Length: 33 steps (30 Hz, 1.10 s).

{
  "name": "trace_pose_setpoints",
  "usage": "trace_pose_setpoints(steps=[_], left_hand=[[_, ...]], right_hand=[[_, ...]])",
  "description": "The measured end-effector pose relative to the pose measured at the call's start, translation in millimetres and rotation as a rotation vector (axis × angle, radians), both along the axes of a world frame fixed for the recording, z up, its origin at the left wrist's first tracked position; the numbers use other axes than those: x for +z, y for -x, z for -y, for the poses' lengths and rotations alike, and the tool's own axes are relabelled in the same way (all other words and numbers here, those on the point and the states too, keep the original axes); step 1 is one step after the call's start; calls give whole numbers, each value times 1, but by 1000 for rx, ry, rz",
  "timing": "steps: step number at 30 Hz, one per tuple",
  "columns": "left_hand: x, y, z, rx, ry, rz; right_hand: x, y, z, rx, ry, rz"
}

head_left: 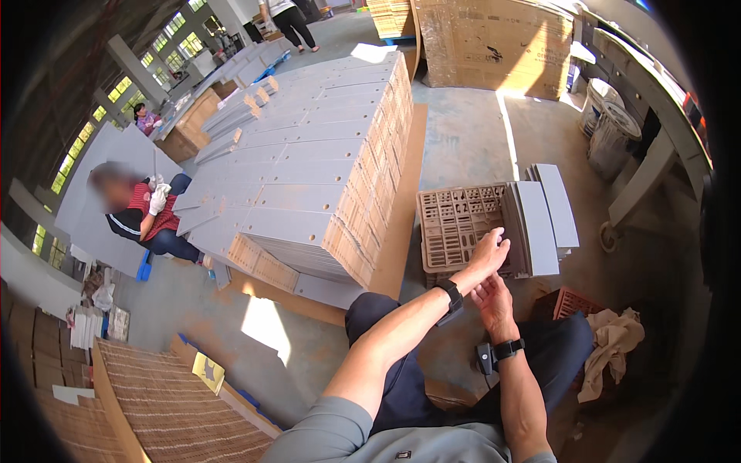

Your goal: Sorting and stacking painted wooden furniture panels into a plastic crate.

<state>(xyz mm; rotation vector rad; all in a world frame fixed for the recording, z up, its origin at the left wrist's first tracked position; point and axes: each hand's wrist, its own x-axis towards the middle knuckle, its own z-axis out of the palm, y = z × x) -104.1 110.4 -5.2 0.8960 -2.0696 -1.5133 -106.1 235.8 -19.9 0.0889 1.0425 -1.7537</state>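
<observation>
Head view: left hand and right hand, fingers loosely bent, seemingly empty, near crate edge, floor beyond.

Free room: air over crate lattice, reachable from above, left and far side. Floor past crate open up to carton.
Obstacles: upright boards wall off right side; whether inside crate or beside it, cannot tell.
Near side: left hand over near right part of crate, right hand just below; little gap between them.
Left: knee and tall stack; narrow floor strip between stack and crate.
Near right: red crate, cloth. Farther right: buckets, bench leg.
</observation>
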Motion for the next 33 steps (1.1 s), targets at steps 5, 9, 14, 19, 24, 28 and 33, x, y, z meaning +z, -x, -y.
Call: trace_pose_setpoints(steps=[5,9,14,19,24,28,33], left_hand=[[15,-68,17,52,103,-17],[39,-124,12,17,49,28],[-18,-194,-13,205,-76,78],[-36,-205,-72,357,-167,66],[-91,-254,-60,734,-524,12],[-112,-303,-36,871,-753,-154],[-129,-323,-17,1126,-829,-115]], right_hand=[[-6,-29,21,276,12,-255],[4,-41,31,355,-64,-380],[7,-73,67,471,-124,-399],[-15,-79,65,556,-155,-408],[-34,-124,82,653,-86,-330],[-65,-139,92,798,-175,-626],[-105,-149,104,918,-226,-691]])
